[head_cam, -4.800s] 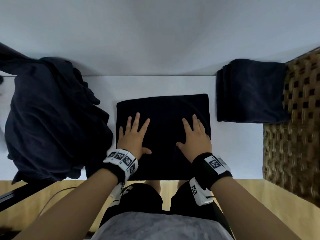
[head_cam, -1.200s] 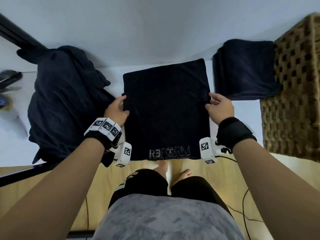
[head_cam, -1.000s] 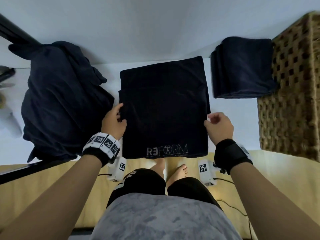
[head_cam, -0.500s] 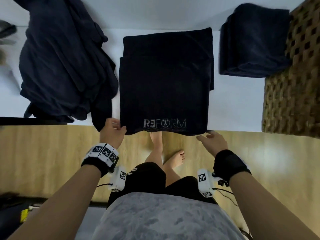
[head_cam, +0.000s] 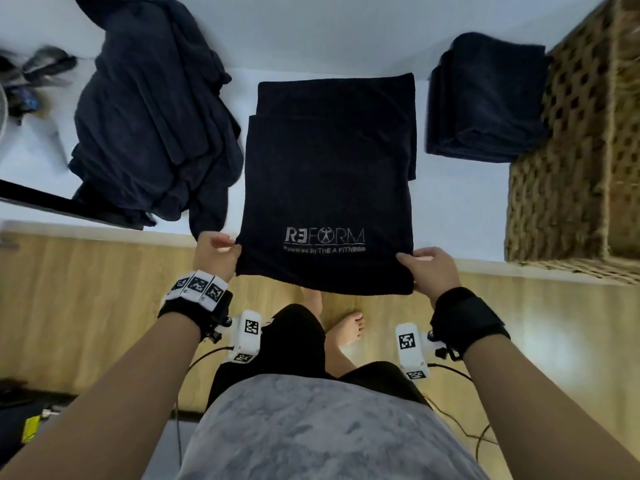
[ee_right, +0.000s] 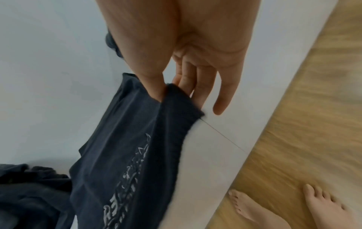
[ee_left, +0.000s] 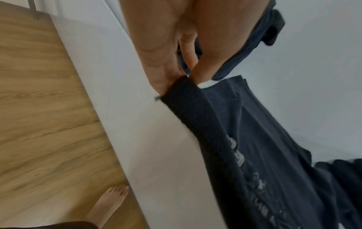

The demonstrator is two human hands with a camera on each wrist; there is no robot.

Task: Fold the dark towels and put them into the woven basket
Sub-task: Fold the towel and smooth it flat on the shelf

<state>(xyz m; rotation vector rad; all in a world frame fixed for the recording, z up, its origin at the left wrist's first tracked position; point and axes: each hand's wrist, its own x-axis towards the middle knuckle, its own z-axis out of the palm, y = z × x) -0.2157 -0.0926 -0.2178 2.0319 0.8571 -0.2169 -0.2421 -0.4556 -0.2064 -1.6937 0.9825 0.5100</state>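
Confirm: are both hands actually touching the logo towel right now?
Touching. The left wrist view shows the left hand pinching the logo towel at its corner; the right wrist view shows the right hand pinching the other corner.

A towel (head_cam: 329, 174) lies at the middle of the table (head_cam: 460, 209), its near edge hanging off the front. Left of it sits a heap of towels (head_cam: 149, 116); right of it a folded stack (head_cam: 485, 102), then the basket (head_cam: 581, 161).
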